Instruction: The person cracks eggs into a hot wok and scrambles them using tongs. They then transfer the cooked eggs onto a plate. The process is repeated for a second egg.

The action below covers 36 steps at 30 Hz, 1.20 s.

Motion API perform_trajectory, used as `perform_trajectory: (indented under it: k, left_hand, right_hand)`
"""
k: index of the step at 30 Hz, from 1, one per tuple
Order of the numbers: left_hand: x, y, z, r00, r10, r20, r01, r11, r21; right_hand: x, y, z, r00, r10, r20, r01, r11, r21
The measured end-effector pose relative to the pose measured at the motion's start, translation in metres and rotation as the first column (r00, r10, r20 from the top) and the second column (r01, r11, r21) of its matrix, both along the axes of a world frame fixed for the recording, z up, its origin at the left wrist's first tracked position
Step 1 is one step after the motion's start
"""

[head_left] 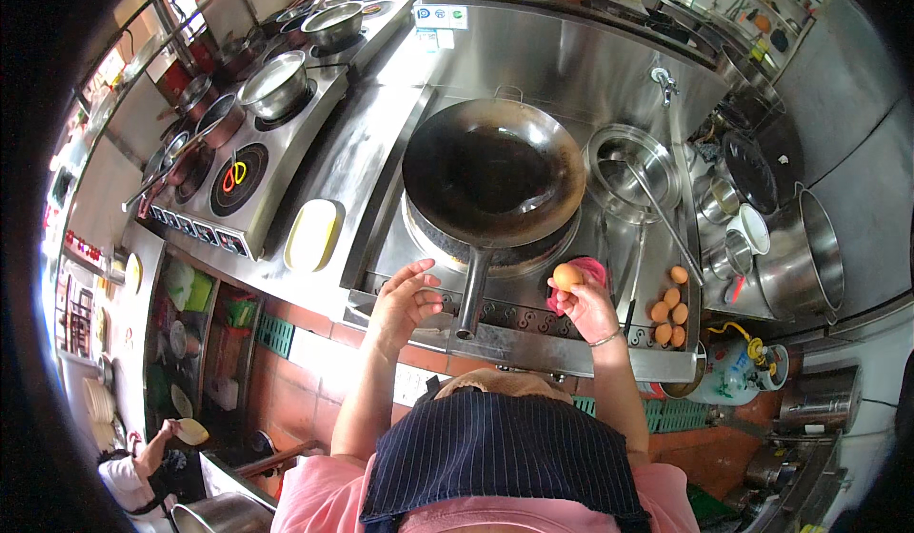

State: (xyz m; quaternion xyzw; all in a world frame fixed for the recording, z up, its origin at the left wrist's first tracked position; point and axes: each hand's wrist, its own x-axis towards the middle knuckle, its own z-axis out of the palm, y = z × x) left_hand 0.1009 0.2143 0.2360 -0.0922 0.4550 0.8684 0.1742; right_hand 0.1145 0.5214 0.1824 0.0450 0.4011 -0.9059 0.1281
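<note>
My right hand point(591, 310) holds a brown egg point(568, 277) between thumb and fingers, above the front of the stove. Behind that hand lies a pink cloth point(593, 270). To the left of the wok's handle, my left hand point(405, 304) is raised with its fingers apart and nothing in it. A large dark steel wok point(493, 169) rests on the burner, its tubular handle point(473, 297) pointing towards me. Several brown eggs point(671, 297) lie on the steel counter at the right front corner. A long-handled ladle point(668, 226) leans in a round steel basin point(634, 172).
A pale oval dish point(313, 235) lies on the counter at left, beside electric hobs point(240, 180) with pots. Steel pots point(798, 254) and a white bowl point(750, 228) stand at right, above a gas cylinder point(728, 372). Another person point(132, 476) is at lower left.
</note>
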Motion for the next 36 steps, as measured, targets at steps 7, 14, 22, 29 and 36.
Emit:
perform_trajectory:
  k: [7,14,22,29,36]
  left_hand:
    - [-0.037,0.049,0.036,0.942,-0.291,-0.165,0.205,0.893,-0.4]
    - [-0.092,0.101,0.038,0.823,-0.487,-0.291,0.268,0.786,-0.558]
    - [-0.139,0.113,0.042,0.806,-0.545,-0.229,0.28,0.693,-0.664]
    - [-0.187,0.12,0.05,0.83,-0.511,-0.222,0.283,0.73,-0.622]
    - [-0.222,0.122,0.049,0.879,-0.452,-0.154,0.279,0.747,-0.603]
  right_hand:
    - [-0.031,-0.015,0.048,0.995,0.092,-0.028,-0.089,0.993,0.078]
    - [-0.07,-0.03,0.065,0.962,0.237,-0.137,-0.178,0.921,0.348]
    - [-0.127,-0.028,0.056,0.939,0.296,-0.173,-0.165,0.833,0.528]
    - [-0.183,-0.023,0.062,0.936,0.327,-0.126,-0.195,0.786,0.587]
    - [-0.22,-0.026,0.067,0.927,0.358,-0.113,-0.231,0.781,0.581]
